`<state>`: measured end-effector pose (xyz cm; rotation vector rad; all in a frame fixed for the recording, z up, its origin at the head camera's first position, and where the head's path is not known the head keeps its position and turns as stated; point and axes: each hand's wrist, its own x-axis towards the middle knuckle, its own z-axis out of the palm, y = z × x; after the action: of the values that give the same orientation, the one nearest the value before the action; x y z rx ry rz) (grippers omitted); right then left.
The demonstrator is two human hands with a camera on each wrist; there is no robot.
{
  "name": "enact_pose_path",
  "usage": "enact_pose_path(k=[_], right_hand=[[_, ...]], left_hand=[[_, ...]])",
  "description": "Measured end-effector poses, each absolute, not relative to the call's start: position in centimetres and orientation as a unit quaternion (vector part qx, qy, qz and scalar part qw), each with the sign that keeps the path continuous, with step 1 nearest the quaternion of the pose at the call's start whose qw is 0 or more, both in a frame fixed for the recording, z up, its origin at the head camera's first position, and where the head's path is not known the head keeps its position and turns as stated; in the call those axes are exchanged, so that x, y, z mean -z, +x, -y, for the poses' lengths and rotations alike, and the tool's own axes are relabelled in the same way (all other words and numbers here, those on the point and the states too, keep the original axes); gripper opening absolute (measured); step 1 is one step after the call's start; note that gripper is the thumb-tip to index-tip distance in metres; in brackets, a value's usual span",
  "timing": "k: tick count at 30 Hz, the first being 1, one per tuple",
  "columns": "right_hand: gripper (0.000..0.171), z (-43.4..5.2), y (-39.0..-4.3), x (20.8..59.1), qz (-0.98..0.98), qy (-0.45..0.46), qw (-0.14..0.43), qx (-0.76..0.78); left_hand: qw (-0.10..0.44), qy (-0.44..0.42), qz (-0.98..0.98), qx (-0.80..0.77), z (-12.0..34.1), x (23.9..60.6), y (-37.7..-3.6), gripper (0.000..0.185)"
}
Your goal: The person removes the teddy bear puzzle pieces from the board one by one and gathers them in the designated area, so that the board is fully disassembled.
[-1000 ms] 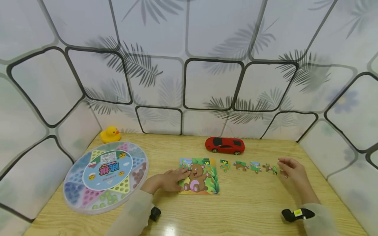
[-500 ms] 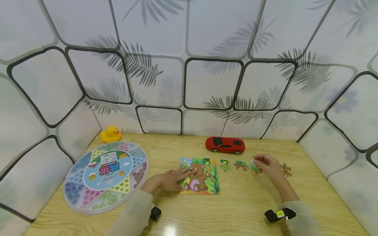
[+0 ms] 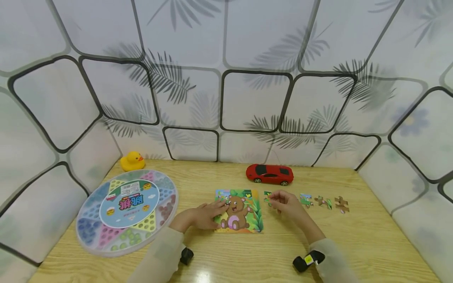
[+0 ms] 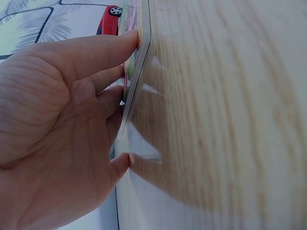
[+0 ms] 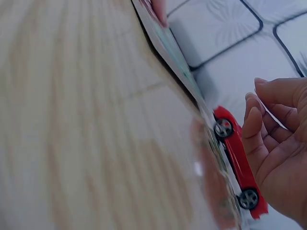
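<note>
The left hand point(image 3: 202, 215) is laid flat on the left edge of the bear puzzle board point(image 3: 238, 211), fingers straight and pressing it onto the wooden table point(image 3: 247, 255). In the left wrist view the fingertips point(image 4: 132, 40) are seen touching the board's rim, a detail not resolved from the head camera.

The right hand point(image 3: 288, 203) is held over the row of loose puzzle pieces point(image 3: 320, 201), just right of the board, fingers loosely curled. Whether a piece is pinched cannot be told; the right wrist view shows only bent fingers point(image 5: 261, 129) near the red toy car point(image 3: 269, 174).

The round marble game box point(image 3: 127, 210) carries a label, not legible. A yellow duck point(image 3: 131, 160) stands behind it.

Since the earlier frames, the right hand has been moved leftward along the row; the left hand is unchanged.
</note>
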<state>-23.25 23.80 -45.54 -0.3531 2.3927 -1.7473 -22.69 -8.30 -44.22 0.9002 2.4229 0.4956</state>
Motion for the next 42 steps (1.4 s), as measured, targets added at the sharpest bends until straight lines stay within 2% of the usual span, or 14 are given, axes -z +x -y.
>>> enact_pose_path(k=[11, 19, 32, 38, 42], right_hand=[[0.028, -17.6, -23.1, 46.1, -0.788, -0.167, 0.128, 0.579], [0.028, -14.5, -23.5, 47.1, -0.782, -0.154, 0.168, 0.580], [0.036, -13.6, -23.6, 46.7, -0.804, -0.176, 0.189, 0.536], [0.035, -13.2, -23.0, 45.6, -0.815, -0.179, 0.186, 0.519], [0.034, -13.2, -23.3, 46.4, -0.820, -0.164, 0.187, 0.515]], left_hand=[[0.248, 0.334, -0.891, -0.184, 8.3, 44.3, -22.7, 0.067], [0.251, 0.334, -0.890, -0.181, 8.3, 44.4, -22.7, 0.068], [0.255, 0.326, -0.890, -0.192, 8.4, 44.4, -23.0, 0.068], [0.246, 0.333, -0.890, -0.193, 8.5, 44.4, -23.0, 0.067], [0.241, 0.334, -0.890, -0.196, 8.5, 44.4, -22.9, 0.067]])
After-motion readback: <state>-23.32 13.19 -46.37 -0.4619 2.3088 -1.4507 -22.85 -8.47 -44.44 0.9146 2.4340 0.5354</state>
